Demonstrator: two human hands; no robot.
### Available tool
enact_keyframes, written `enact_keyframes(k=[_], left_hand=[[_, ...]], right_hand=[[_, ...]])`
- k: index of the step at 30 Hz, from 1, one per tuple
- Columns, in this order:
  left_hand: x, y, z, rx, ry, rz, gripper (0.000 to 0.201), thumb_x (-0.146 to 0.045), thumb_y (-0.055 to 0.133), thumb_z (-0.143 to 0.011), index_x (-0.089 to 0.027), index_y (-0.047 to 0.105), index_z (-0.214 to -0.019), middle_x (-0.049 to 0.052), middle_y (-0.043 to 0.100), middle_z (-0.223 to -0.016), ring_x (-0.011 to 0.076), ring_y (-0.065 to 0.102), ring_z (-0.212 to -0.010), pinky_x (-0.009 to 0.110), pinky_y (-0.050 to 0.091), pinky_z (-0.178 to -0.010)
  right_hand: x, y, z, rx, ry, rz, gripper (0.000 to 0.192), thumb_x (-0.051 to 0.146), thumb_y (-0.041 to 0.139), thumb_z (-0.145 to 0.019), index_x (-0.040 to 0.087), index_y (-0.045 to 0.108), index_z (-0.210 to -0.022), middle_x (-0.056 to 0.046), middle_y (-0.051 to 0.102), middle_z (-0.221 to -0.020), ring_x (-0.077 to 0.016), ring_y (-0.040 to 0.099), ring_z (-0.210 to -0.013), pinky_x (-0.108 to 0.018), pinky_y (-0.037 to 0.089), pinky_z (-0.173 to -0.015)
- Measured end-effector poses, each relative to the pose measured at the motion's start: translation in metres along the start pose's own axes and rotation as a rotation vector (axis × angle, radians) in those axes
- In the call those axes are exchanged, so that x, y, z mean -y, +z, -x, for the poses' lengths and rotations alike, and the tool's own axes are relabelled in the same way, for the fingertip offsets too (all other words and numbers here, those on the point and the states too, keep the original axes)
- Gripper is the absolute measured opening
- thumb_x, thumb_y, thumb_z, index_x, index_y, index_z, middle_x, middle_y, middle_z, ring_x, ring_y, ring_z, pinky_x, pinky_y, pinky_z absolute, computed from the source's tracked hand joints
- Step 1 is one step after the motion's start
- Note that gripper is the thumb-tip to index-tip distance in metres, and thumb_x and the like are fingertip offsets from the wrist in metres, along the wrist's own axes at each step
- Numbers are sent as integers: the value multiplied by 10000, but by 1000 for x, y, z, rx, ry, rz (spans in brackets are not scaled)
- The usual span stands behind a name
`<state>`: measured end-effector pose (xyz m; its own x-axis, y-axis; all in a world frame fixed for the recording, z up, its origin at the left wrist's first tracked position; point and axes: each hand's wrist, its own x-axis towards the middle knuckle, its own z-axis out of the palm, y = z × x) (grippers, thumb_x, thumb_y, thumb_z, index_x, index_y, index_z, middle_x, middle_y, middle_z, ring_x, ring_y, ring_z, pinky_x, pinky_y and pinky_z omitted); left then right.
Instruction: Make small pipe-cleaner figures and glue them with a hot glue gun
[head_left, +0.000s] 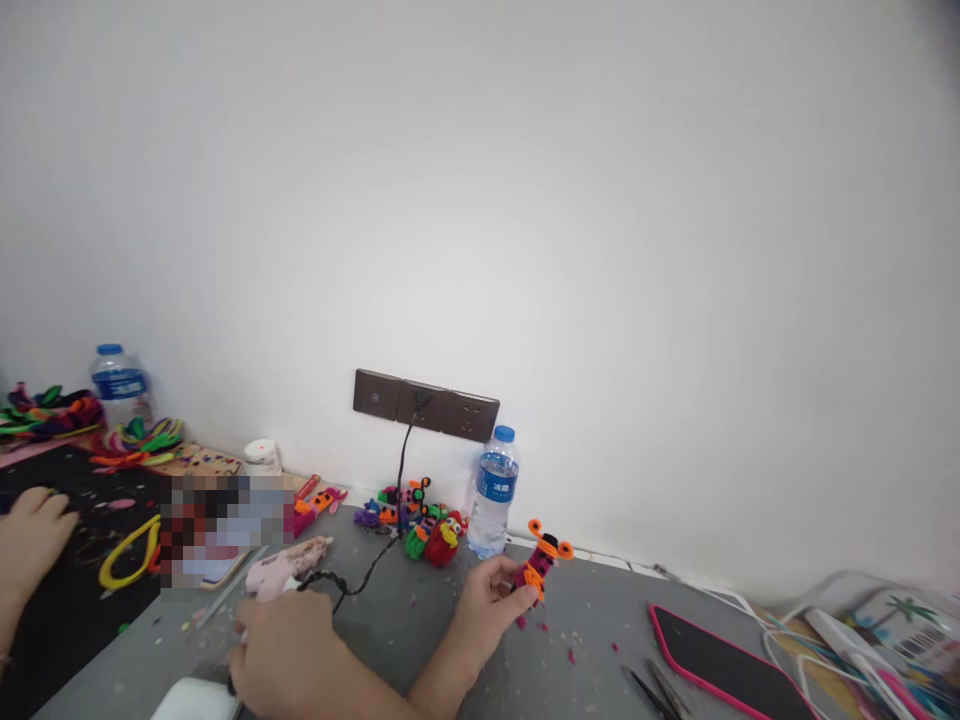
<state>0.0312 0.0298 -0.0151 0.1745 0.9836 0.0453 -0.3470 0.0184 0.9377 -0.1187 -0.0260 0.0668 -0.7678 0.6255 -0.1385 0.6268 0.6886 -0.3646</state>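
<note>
Overhead, a white wall (525, 200) filled most of the view, with a dark socket strip (425, 402) low on it and a black cord (390, 540) running down from it onto the grey table (585, 620). At far left, another person's hand (30, 535) rested on a black mat (67, 610) among loose pipe cleaners (131, 445). A phone in a pink case (724, 665) lay flat at near right. Two water bottles stood upright: one (493, 492) by the wall at centre, one (120, 385) far left.

The left hand (289, 655), near and left of centre, was closed round the pale glue gun (285, 568); its nozzle pointed away toward the far right.

The right hand (491, 600) pinched the small pipe-cleaner figure (541, 562) between thumb and fingertips, low on its body, just right of the centre bottle and lifted slightly off the table. Its long axis ran near-upright, tilted right, with the orange eye loops at the top and far end.

Judgement: the figure should be very light, soft and fuzzy, over bendable wire; not slippery, but easily crushed or bent. Glued eye loops look the weakest part, so hold belongs on the wound body, as now.

A cluster of finished figures (420, 520) sat by the wall. Tweezers (652, 692) lay at the near edge. Pink scraps (555, 640) dotted the table.
</note>
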Motion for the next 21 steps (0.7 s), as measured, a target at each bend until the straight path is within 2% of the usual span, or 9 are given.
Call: enact_keyframes(k=[4, 8, 11, 14, 17, 19, 21], left_hand=[[-2, 1, 4, -4, 9, -49, 244, -378, 803, -628, -197, 704, -759, 20, 700, -687, 172, 585, -614, 284, 401, -597], [-6, 1, 7, -7, 32, -77, 217, -384, 773, -651, -210, 695, -753, 24, 696, -670, 188, 593, -618, 309, 420, -612], [-10, 0, 10, 3, 57, -73, 188, -395, 748, -697, -234, 713, -788, 24, 723, -708, 212, 615, -661, 325, 426, -637], [-14, -2, 10, -2, 86, -47, 141, -398, 741, -718, -277, 732, -790, 0, 740, -732, 232, 638, -708, 330, 431, -661], [-19, -5, 8, -72, 94, -39, 144, -409, 756, -694, -276, 737, -744, -4, 742, -726, 252, 663, -748, 330, 453, -671], [-22, -8, 6, -166, 80, -64, 156, -398, 772, -669, -256, 749, -729, 7, 743, -710, 263, 673, -753, 332, 472, -661], [-24, -12, 3, -313, 58, -95, 163, -369, 802, -625, -234, 759, -706, 17, 739, -671, 271, 677, -725, 336, 493, -635]], right_hand=[[-4, 6, 6, -23, 98, -109, 339, 353, 516, -883, 202, 637, -1161, -154, 735, -1073, -337, 696, -993, -492, 557, -766], [-7, 13, 5, -110, 156, -240, 325, 319, 590, -804, 201, 637, -1104, -158, 744, -1007, -370, 698, -952, -499, 536, -771], [-11, 14, 9, -207, 135, -295, 357, 215, 568, -763, 201, 584, -1119, -146, 739, -951, -360, 704, -864, -439, 521, -688], [-20, 10, 21, -309, 116, -424, 381, 157, 555, -713, 176, 514, -1091, -91, 687, -828, -277, 658, -707, -318, 445, -578], [-35, 3, 40, -473, 66, -697, 267, 139, 533, -719, 203, 453, -965, 30, 513, -699, -149, 493, -564, -230, 340, -510], [-48, -3, 55, -618, -12, -887, 197, 166, 532, -756, 226, 426, -910, 62, 431, -678, -115, 406, -527, -214, 325, -501], [-63, -10, 71, -795, -55, -1036, 157, 236, 554, -803, 239, 437, -907, 66, 426, -658, -114, 389, -515, -218, 331, -491]])
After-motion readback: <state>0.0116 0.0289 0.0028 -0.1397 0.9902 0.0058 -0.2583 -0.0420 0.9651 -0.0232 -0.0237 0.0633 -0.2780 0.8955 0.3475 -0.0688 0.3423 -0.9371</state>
